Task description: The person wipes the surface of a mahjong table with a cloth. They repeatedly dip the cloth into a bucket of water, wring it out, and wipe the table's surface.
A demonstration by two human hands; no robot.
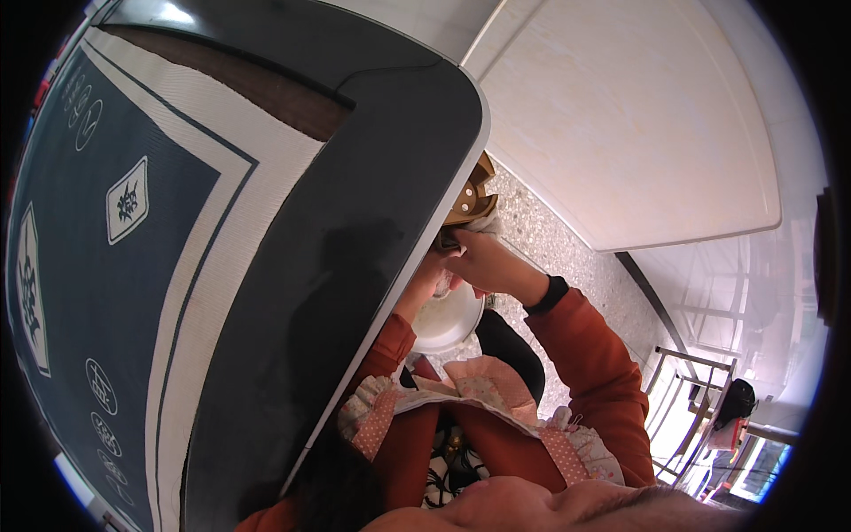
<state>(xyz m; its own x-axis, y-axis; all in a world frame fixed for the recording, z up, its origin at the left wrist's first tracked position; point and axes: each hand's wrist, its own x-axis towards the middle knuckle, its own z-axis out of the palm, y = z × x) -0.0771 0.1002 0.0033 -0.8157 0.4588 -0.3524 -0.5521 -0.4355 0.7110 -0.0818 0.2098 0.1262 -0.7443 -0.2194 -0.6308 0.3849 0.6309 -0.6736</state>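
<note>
Below the table's rim, my right hand (495, 263) has its fingers curled close against my left hand (429, 274). The left hand is partly covered by the table edge and by the right fingers. A small dark thing (451, 237) shows at the fingertips; its kind is unclear. Greyish, soft-looking material (441, 288) appears between the hands, and I cannot tell which hand grips it. Just beyond them is a gold-coloured metal base part (471, 199) with bolts. A white basin (452, 326) stands on the floor beneath the hands.
A mahjong table with a dark frame (412, 146) and a blue patterned mat (133, 279) fills the left. A large pale panel (638, 126) leans at the upper right above the speckled floor (552, 226). A metal-framed rack (691, 399) stands at the lower right.
</note>
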